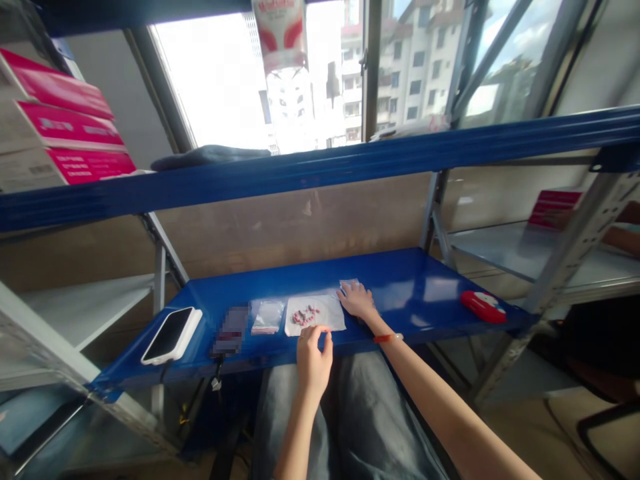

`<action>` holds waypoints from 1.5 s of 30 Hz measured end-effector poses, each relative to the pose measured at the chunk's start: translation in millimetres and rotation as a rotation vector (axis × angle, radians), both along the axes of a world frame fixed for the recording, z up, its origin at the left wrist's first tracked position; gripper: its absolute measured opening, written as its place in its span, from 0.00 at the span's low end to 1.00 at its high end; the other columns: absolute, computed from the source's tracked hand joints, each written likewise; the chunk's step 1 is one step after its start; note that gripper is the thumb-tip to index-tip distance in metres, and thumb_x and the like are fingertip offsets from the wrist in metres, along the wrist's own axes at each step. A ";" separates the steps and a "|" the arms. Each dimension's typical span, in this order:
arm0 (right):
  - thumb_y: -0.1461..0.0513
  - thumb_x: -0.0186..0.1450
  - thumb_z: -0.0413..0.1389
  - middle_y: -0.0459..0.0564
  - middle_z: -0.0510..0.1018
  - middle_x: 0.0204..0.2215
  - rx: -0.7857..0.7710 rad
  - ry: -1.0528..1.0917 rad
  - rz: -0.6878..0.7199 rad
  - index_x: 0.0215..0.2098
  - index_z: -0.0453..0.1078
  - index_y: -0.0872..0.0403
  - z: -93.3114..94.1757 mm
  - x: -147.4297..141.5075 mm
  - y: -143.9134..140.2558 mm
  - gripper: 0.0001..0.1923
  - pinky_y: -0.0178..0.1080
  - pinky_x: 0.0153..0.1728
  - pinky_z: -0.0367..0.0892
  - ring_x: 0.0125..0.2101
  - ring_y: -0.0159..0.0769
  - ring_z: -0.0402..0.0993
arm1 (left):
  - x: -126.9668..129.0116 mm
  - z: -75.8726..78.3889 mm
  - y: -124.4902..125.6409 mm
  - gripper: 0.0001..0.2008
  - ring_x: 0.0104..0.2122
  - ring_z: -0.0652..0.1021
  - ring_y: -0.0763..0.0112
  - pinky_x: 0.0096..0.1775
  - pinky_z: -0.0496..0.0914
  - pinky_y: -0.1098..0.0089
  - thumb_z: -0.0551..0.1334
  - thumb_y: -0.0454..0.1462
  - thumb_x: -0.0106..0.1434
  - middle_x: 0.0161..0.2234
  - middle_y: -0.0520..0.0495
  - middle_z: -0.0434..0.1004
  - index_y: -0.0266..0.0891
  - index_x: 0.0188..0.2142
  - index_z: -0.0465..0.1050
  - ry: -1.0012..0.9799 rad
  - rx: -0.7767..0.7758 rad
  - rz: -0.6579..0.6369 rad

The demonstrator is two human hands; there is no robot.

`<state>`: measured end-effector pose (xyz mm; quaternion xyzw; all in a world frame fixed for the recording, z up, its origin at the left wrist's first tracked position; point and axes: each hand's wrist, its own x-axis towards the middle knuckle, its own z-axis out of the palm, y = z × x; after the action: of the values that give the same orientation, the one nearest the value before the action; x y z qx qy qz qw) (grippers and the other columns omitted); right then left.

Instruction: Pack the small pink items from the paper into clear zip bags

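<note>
Bead-like reddish pieces are lying on a white sheet atop the glossy blue tabletop; the left hand is hovering curled nearby, any grip indiscernible; the right hand is resting open on transparent film

Six o'clock: reddish pieces too small to identify. Five o'clock: right hand part-hides clear packet. Eight o'clock: dark item blurred.

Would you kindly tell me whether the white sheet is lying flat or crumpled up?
Flat: the white sheet spreads across the blue table, small red pieces resting on its left part.
</note>
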<state>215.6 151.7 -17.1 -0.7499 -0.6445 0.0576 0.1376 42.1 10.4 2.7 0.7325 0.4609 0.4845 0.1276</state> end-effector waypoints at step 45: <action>0.51 0.57 0.59 0.45 0.70 0.20 -0.418 1.338 0.729 0.28 0.66 0.59 63.8 -25.7 -147.6 0.17 0.28 0.15 0.57 0.18 0.26 0.65 | -48.2 32.9 -24.2 0.16 0.21 0.67 0.76 0.21 0.65 0.77 0.59 0.47 0.58 0.21 0.54 0.64 0.36 0.34 0.70 -0.445 -0.576 -0.294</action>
<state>189.9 4.0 46.7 -0.3078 -0.6059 0.6579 0.3245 -6.1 -13.8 35.6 0.6021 0.4292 0.4586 0.4928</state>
